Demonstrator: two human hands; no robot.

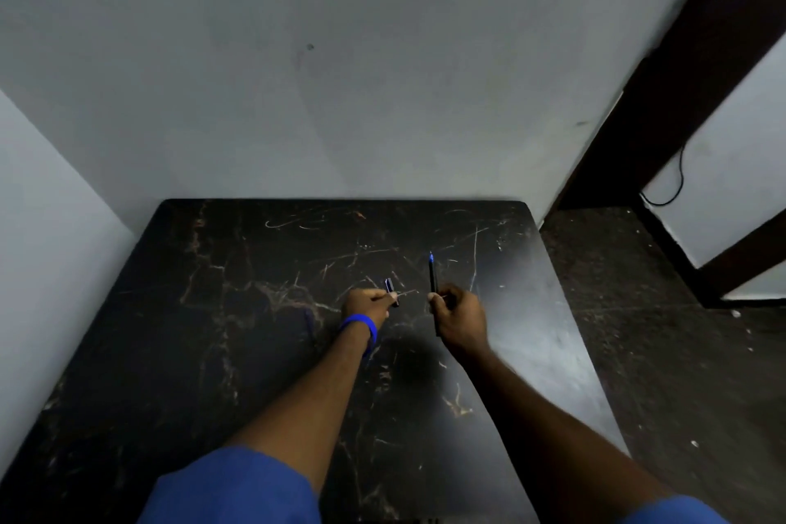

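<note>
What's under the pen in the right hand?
Only the dark, scratched table shows beneath the pen, which the right hand grips. The hand covers the pen's middle and the table patch directly below. The left hand pinches the cap alongside.

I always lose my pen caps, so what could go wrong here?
1. The left hand only pinches the small dark cap. If the cap slips, it could be hard to spot on the dark table.
2. The right hand holds the pen apart from the cap, so a bare tip might smear ink on skin or the table.
</note>
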